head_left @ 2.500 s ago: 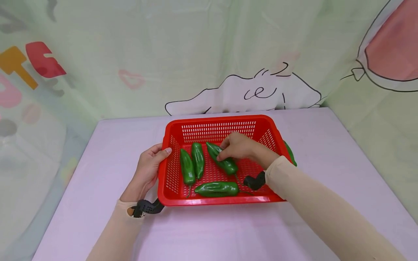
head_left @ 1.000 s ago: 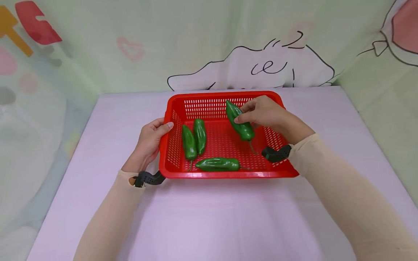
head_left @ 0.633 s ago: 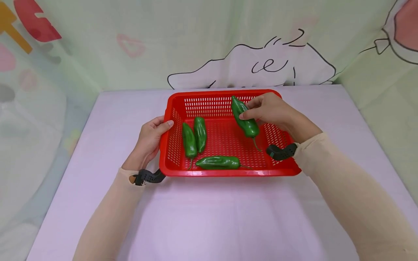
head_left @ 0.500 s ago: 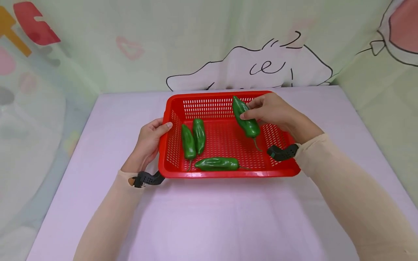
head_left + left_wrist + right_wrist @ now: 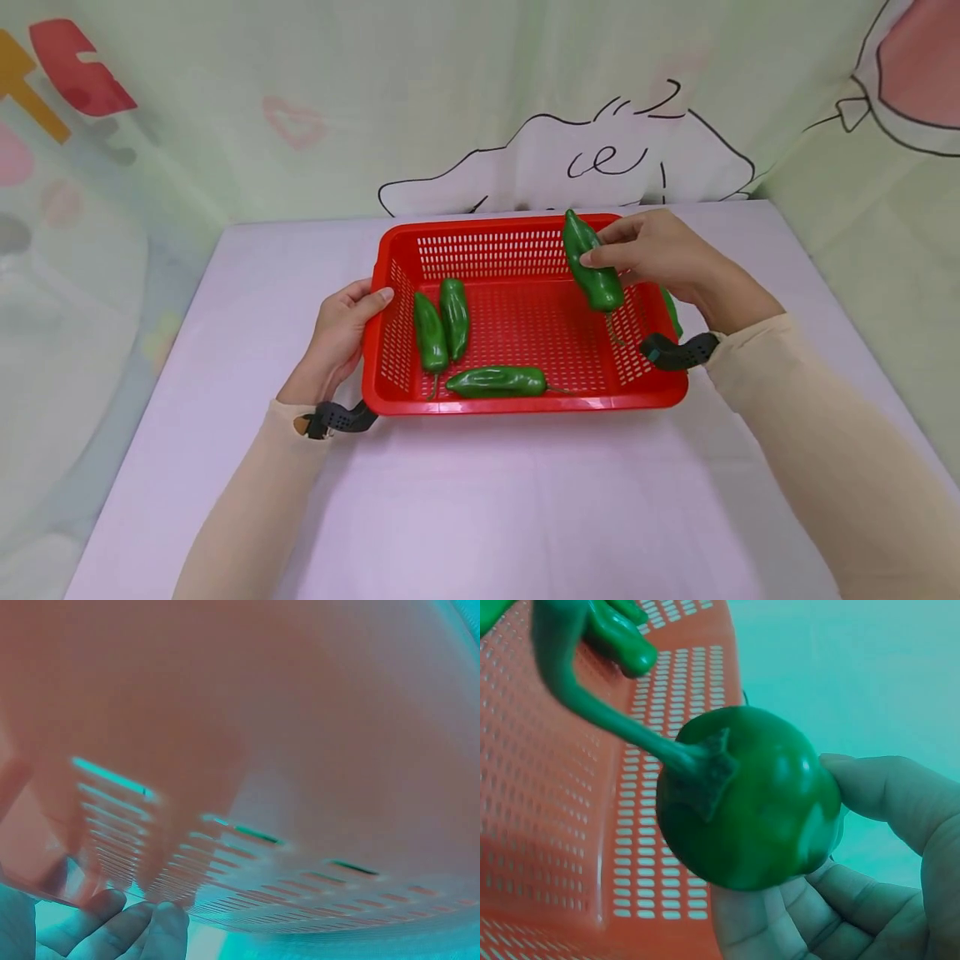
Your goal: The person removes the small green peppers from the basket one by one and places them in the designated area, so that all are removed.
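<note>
My left hand (image 5: 341, 329) grips the left rim of a red plastic basket (image 5: 517, 406), thumb over the top and fingers underneath. In the left wrist view the fingertips (image 5: 169, 926) press against the slotted outer wall. My right hand (image 5: 663, 254) pinches a green pepper (image 5: 588, 265) by its side, holding it above the right part of the basket with its stem hanging down. From the right wrist view, the stem end of this pepper (image 5: 750, 802) faces the camera between thumb and fingers. Three more green peppers lie in the basket: two side by side at left, one crosswise along the front (image 5: 498, 382).
Another green thing (image 5: 671, 312) shows just outside the basket's right wall, partly hidden behind the rim and the right arm. The basket is on a pale lilac table (image 5: 480, 508). A printed curtain (image 5: 442, 100) hangs behind it and along both sides.
My right hand has lifted the pepper from the basket floor and carried it rightward and up, toward the right rim. My left hand stays on the basket's left rim. The head view has shifted slightly.
</note>
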Tool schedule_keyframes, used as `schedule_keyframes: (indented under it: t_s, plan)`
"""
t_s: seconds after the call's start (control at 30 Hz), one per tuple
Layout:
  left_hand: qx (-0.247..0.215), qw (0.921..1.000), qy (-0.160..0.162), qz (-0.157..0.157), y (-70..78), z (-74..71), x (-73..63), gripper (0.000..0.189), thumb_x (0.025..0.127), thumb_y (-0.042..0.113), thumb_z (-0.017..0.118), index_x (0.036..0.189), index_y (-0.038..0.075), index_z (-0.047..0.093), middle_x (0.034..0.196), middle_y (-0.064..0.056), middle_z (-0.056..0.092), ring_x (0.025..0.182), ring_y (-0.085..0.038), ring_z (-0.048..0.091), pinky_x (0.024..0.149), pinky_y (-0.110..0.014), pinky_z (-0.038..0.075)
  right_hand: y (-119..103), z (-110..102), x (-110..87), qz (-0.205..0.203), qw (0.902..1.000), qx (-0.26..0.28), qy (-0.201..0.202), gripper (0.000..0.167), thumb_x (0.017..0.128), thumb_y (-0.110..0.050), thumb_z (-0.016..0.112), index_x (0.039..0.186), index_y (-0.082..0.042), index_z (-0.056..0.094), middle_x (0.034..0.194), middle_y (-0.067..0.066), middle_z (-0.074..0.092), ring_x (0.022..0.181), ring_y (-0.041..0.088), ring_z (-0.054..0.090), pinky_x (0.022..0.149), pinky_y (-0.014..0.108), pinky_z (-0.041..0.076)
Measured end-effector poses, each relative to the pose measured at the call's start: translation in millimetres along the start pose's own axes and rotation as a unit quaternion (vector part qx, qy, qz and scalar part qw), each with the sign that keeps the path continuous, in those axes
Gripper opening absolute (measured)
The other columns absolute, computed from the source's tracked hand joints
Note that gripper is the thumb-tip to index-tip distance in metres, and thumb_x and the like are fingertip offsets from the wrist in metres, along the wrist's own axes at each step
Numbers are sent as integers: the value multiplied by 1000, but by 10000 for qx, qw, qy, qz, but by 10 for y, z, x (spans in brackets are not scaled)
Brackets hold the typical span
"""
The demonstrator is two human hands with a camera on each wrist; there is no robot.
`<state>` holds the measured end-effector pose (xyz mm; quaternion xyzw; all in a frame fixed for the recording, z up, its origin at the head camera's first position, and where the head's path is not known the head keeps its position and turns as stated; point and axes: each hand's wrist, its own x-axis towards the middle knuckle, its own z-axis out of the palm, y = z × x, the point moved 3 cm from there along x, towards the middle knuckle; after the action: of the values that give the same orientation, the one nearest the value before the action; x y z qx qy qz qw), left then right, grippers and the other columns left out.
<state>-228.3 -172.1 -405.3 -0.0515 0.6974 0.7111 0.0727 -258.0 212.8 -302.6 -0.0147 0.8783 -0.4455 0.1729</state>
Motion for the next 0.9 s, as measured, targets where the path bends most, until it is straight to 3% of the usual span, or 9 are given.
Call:
schedule_keyframes:
  t_s: [0.47, 0.9]
  plan:
    - [137, 9999, 40, 15, -13, 5, -1, 52, 103, 31, 67, 148, 9, 54, 138, -15, 64, 113, -26, 71, 87, -34, 62, 297, -438, -132, -239, 9987, -22, 453, 56, 102, -34, 68, 137, 8, 56, 108, -1, 70, 86, 12, 72, 76, 26, 63]
    - [166, 9998, 28, -72, -11, 7, -14, 51, 103, 32, 67, 148, 9, 55, 137, -16, 64, 110, -24, 72, 87, -34, 62, 608, -697, -192, 84, 9977, -33, 668, 67, 103, -39, 65, 145, 10, 46, 105, -5, 66, 86, 10, 70, 78, 23, 61]
